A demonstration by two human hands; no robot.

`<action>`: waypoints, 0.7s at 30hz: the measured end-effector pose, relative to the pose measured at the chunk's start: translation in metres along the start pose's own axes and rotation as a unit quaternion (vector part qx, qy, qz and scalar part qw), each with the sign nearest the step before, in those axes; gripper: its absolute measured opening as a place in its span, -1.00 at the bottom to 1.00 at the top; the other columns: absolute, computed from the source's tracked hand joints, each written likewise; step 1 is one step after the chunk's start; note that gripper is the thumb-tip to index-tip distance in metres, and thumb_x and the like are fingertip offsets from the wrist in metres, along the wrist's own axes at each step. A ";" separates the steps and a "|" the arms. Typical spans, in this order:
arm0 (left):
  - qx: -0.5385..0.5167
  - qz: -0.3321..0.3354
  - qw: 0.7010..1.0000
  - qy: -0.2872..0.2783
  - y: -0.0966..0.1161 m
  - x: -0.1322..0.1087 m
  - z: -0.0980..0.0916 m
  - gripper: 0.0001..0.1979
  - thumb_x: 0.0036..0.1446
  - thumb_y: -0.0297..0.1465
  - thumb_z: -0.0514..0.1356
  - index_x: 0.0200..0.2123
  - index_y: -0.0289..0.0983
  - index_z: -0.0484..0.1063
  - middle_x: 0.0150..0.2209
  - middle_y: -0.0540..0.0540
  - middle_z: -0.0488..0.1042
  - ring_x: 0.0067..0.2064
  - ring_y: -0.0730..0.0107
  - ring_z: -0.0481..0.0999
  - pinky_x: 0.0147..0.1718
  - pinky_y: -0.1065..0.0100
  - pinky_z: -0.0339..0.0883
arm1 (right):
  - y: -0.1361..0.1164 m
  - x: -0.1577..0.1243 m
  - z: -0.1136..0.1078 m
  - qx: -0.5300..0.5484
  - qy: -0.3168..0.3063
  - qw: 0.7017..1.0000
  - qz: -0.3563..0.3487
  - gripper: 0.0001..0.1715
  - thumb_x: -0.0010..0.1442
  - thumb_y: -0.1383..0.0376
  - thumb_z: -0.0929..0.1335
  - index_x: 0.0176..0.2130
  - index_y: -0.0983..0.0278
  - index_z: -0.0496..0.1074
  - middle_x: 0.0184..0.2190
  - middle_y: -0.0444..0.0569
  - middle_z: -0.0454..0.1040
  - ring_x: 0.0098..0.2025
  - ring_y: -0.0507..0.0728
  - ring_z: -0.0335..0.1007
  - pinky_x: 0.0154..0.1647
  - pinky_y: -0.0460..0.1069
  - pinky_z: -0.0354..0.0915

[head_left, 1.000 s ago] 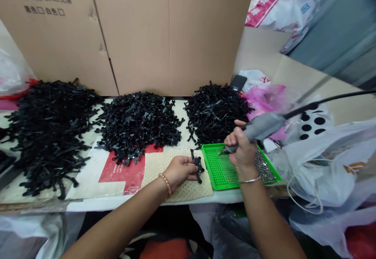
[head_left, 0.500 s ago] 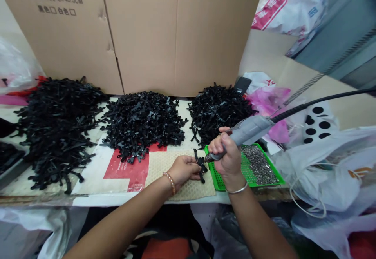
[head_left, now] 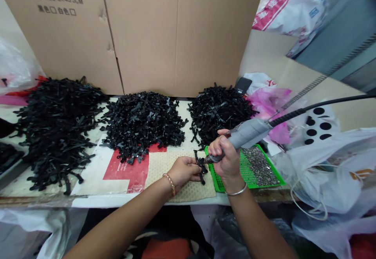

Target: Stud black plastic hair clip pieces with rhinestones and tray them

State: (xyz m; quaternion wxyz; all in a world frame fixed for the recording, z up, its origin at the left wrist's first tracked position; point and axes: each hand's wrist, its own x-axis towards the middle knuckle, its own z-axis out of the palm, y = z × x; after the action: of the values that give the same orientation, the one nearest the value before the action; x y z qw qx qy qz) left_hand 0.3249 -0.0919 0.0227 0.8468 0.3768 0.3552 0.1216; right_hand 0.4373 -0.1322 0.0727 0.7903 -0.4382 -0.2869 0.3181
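My left hand is closed on a small black plastic part with branching arms, above the bumpy beige mat. My right hand wraps round a grey electric screwdriver, which is tilted with its tip down to the left. That tip meets the black part, or comes very close; the exact contact is too small to make out. Just under my right hand stands a green perforated tray with many small metal screws in its right half.
Three heaps of black parts lie along the table: a left heap, a middle heap and a right heap. Behind them rises a large cardboard box. A coiled spring and black cable run from the screwdriver. Plastic bags crowd the right.
The screwdriver's rear end has dipped slightly, with its cable and spring a little lower. Both hands stay in almost the same place on the black part and the tool.
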 end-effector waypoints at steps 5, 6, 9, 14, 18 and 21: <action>0.000 0.005 1.000 -0.002 0.000 0.000 0.000 -0.87 -0.17 -0.60 0.30 -0.43 -0.41 0.50 -0.49 -0.06 0.47 -0.47 0.49 0.46 -0.40 0.39 0.46 | 0.001 -0.001 -0.001 0.004 0.004 1.000 -0.004 -0.70 0.02 0.17 0.43 -0.27 0.20 0.30 -0.73 -0.33 0.08 -0.69 -0.05 -0.01 -0.63 -0.15 0.08; 0.002 0.005 1.000 0.000 0.000 0.000 0.000 -0.87 -0.17 -0.60 0.29 -0.43 -0.41 0.50 -0.50 -0.06 0.47 -0.47 0.49 0.46 -0.40 0.39 0.46 | 0.001 -0.001 -0.002 0.006 0.003 1.000 -0.005 -0.70 0.02 0.17 0.43 -0.27 0.20 0.30 -0.73 -0.33 0.08 -0.68 -0.05 -0.01 -0.62 -0.15 0.08; 0.005 0.001 1.000 0.005 0.001 0.000 0.001 -0.87 -0.18 -0.60 0.30 -0.44 -0.42 0.49 -0.51 -0.06 0.46 -0.48 0.49 0.46 -0.43 0.41 0.44 | 0.002 -0.001 -0.002 0.015 0.000 1.000 -0.005 -0.72 0.04 0.18 0.43 -0.27 0.20 0.31 -0.73 -0.33 0.07 -0.68 -0.05 -0.01 -0.62 -0.15 0.09; 0.002 -0.001 1.000 0.007 0.003 -0.002 0.003 -0.85 -0.19 -0.59 0.33 -0.43 -0.42 0.49 -0.50 -0.06 0.46 -0.48 0.50 0.45 -0.44 0.43 0.44 | 0.002 -0.003 -0.003 0.014 0.001 1.000 -0.013 -0.73 0.04 0.19 0.43 -0.27 0.21 0.33 -0.72 -0.32 0.08 -0.67 -0.05 0.00 -0.61 -0.15 0.11; 0.006 -0.001 1.000 0.013 0.003 -0.003 0.003 -0.85 -0.20 -0.59 0.33 -0.45 -0.41 0.49 -0.51 -0.05 0.45 -0.48 0.50 0.45 -0.45 0.43 0.43 | 0.002 -0.004 -0.002 0.004 -0.001 1.000 -0.023 -0.74 0.05 0.19 0.42 -0.27 0.21 0.33 -0.72 -0.32 0.09 -0.67 -0.05 0.01 -0.61 -0.14 0.12; 0.006 0.001 1.000 0.008 0.003 -0.003 0.002 -0.86 -0.18 -0.59 0.32 -0.44 -0.41 0.49 -0.51 -0.04 0.45 -0.49 0.50 0.45 -0.44 0.43 0.43 | 0.004 -0.005 -0.001 -0.003 -0.004 1.000 -0.030 -0.75 0.06 0.19 0.41 -0.26 0.21 0.32 -0.72 -0.32 0.09 -0.67 -0.05 0.01 -0.60 -0.13 0.12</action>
State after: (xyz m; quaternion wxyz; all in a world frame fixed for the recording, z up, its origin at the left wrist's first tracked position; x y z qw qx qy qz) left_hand 0.3242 -0.0928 0.0278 0.8413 0.3815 0.3625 0.1234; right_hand 0.4343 -0.1351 0.0680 0.7968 -0.4307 -0.3041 0.2951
